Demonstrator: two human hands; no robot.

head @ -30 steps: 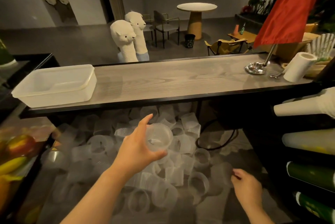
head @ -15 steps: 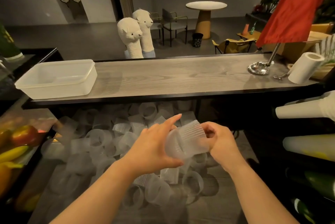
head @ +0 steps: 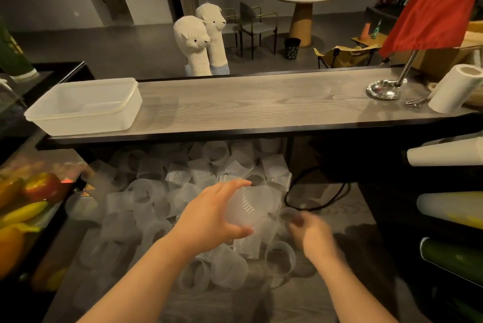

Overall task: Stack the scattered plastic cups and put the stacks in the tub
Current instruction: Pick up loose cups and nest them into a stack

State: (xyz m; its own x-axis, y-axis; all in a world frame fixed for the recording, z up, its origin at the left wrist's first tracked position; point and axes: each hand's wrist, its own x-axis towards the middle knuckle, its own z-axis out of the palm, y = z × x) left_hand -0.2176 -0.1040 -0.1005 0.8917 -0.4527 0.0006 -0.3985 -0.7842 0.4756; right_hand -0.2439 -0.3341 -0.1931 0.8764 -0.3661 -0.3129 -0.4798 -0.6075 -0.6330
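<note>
Clamped around a small stack of cups (head: 248, 209), our left hand (head: 209, 218) holds it above the pile of loose cups (head: 156, 202) on the floor. Half a second ago both hands met on it (another cup nested, we judge); now our right hand (head: 312, 233) has dropped to 4 o'clock, blurred, its grip impossible to read. Left forearm reaches in from 7 o'clock. At 10 o'clock, the tub (head: 83, 108) waits on the worktop (head: 261, 103).
</note>
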